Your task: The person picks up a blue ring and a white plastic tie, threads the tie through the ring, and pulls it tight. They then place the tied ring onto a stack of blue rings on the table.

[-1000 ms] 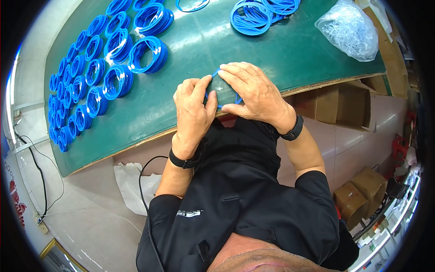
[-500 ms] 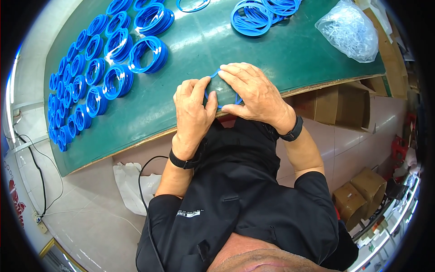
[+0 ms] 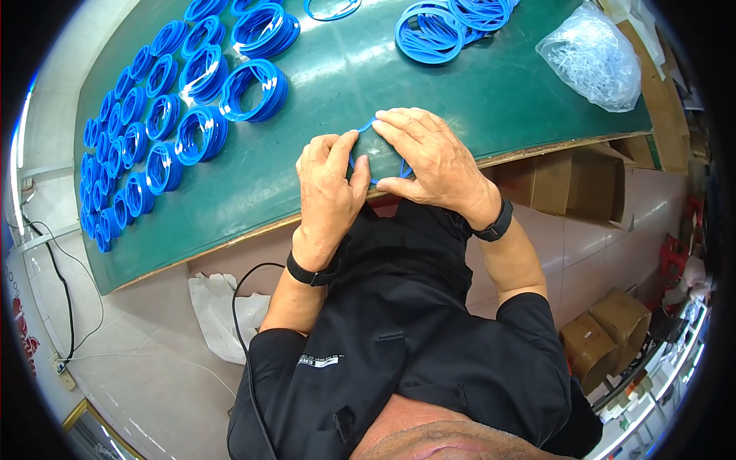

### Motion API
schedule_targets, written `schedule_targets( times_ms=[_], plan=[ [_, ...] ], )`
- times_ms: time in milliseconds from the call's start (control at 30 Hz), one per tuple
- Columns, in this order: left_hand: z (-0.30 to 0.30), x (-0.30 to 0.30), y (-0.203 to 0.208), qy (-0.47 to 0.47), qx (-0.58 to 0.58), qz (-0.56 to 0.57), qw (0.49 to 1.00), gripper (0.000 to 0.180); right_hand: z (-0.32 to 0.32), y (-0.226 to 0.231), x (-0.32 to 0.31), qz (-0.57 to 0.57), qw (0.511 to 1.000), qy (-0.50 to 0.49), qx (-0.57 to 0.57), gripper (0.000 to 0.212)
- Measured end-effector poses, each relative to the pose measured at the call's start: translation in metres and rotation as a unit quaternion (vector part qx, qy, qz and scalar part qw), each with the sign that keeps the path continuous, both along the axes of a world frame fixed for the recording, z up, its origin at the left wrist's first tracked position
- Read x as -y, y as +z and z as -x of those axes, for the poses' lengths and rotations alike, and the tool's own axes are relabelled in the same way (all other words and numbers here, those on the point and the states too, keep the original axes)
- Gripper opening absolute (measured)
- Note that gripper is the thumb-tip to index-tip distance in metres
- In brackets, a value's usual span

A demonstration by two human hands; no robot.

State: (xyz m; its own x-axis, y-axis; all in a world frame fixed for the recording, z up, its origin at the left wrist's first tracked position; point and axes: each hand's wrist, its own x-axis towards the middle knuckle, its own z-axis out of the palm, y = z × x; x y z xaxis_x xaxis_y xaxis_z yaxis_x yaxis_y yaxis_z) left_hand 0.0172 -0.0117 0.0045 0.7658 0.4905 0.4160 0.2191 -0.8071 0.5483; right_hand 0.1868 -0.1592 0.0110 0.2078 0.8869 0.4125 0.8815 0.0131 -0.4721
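At the table's near edge, a thin blue ring [image 3: 366,126] is held between my two hands, much of it covered by fingers. My left hand [image 3: 331,180] grips its left side, thumb and fingertips bent around it. On the right, my right hand [image 3: 435,157] has its fingertips at the ring's far edge and its thumb at the near edge. Farther off lies a loose pile of similar blue rings [image 3: 429,34], and a single blue ring [image 3: 331,19] sits by itself near the top of the view.
Several bundles of blue rings [image 3: 201,136] stand in rows across the left of the green table [image 3: 330,92]. A clear plastic bag [image 3: 594,65] of pale bits lies at the far right. Below the table edge is an open cardboard box [image 3: 590,184]. A black cable [image 3: 244,345] hangs at my left.
The view has shifted slightly. Both hands keep almost the same hold on the blue ring, and nothing else has visibly moved.
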Motion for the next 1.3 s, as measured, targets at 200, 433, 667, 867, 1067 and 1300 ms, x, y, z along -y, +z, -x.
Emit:
schedule_targets(
  times_ms=[200, 433, 667, 867, 1067, 1300],
  plan=[
    [0.003, -0.003, -0.004, -0.012, -0.006, -0.006, 1.000, 0.040, 0.000, 0.001, -0.001, 0.004, 1.000, 0.001, -0.001, 0.087],
    [0.001, -0.003, -0.003, -0.005, 0.001, 0.006, 1.000, 0.041, -0.001, 0.000, 0.000, 0.005, 1.000, -0.001, 0.007, 0.086],
    [0.003, -0.003, -0.005, -0.014, 0.000, 0.006, 1.000, 0.043, 0.000, 0.001, 0.000, 0.005, 1.000, 0.002, 0.011, 0.085],
    [0.011, 0.000, -0.003, -0.030, 0.037, 0.009, 0.999, 0.038, 0.004, -0.002, -0.001, 0.004, 0.999, -0.025, 0.022, 0.085],
    [0.024, -0.002, -0.001, -0.052, 0.036, -0.024, 0.998, 0.033, 0.011, 0.002, -0.001, 0.000, 0.999, -0.047, 0.026, 0.078],
    [0.025, -0.001, -0.002, -0.055, 0.039, 0.000, 0.998, 0.036, -0.001, 0.016, -0.022, 0.007, 0.998, -0.034, 0.054, 0.051]
  ],
)
